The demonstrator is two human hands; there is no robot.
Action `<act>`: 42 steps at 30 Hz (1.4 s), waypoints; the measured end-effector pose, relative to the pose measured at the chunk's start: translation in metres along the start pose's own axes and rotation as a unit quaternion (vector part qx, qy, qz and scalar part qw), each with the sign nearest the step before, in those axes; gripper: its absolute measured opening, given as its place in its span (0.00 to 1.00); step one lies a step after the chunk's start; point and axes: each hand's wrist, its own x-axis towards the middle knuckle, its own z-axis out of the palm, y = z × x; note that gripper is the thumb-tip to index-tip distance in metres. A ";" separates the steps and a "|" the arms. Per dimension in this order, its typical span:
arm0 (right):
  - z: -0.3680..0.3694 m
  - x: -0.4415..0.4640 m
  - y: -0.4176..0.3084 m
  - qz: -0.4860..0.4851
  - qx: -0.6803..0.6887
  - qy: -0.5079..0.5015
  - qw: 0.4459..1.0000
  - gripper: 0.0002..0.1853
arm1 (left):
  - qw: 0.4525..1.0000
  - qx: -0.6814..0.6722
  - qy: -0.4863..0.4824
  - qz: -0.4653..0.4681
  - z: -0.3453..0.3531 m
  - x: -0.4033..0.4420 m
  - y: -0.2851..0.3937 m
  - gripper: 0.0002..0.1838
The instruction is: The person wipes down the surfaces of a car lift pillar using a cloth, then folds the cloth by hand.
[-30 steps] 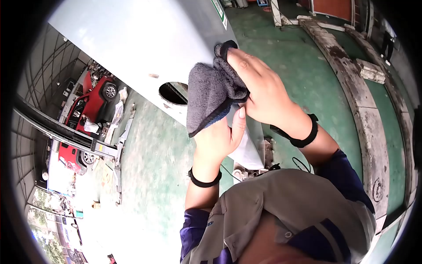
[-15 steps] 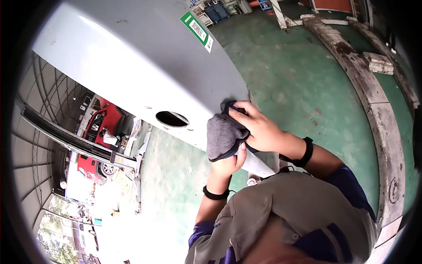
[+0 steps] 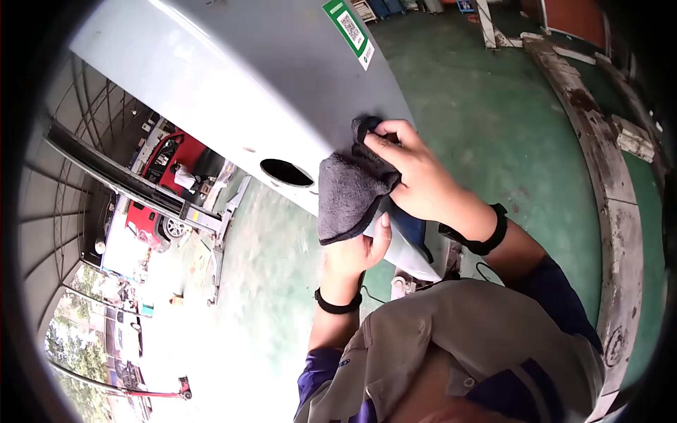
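A dark grey cloth (image 3: 349, 197) lies over the edge of a long, light grey metal panel (image 3: 275, 92). My left hand (image 3: 352, 254) is under the cloth's lower end; its fingers are covered by the fabric and its thumb points up beside it. With bent fingers, my right hand (image 3: 423, 176) grips the cloth's upper part against the panel. A dark blue fold of fabric (image 3: 409, 229) hangs below my right hand. Left of the cloth, the panel has an oval hole (image 3: 287, 173). A green and white label with a code (image 3: 348, 32) is stuck higher up.
On the right, long worn metal ramps (image 3: 599, 155) lie on the green floor (image 3: 508, 141). A red vehicle (image 3: 185, 158) stands at the left near a lift post (image 3: 134, 187), with a person (image 3: 185, 178) beside it. Some metal fittings (image 3: 403, 285) sit below the panel's lower end.
Since half a second ago, both hands and the cloth have moved slightly up and left in view. The cloth looks more spread out, and a blue fold now shows below my right hand.
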 end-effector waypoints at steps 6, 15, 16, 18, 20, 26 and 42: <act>0.019 -0.032 0.009 -0.018 0.021 0.008 1.000 0.36 | 1.000 0.021 -0.004 -0.005 0.020 -0.022 0.007 0.23; 0.013 -0.023 0.007 0.020 0.053 0.005 0.998 0.35 | 0.997 -0.026 0.022 -0.063 0.007 -0.012 0.010 0.16; 0.020 -0.032 0.011 -0.009 0.071 0.018 0.997 0.35 | 0.998 -0.026 0.040 -0.034 0.013 -0.011 0.013 0.14; 0.022 -0.027 0.013 -0.006 0.057 0.015 0.998 0.35 | 0.999 -0.016 0.038 -0.027 0.017 -0.019 0.010 0.16; 0.012 -0.013 0.007 0.008 0.058 0.014 0.998 0.35 | 0.998 -0.029 0.020 -0.044 0.009 -0.018 0.008 0.18; 0.018 -0.024 0.014 0.002 0.086 0.022 0.996 0.35 | 0.998 -0.023 -0.001 -0.058 0.003 -0.016 0.009 0.18; 0.030 -0.036 0.014 -0.026 0.010 0.033 0.999 0.38 | 0.998 -0.005 0.025 -0.054 0.026 -0.032 0.004 0.17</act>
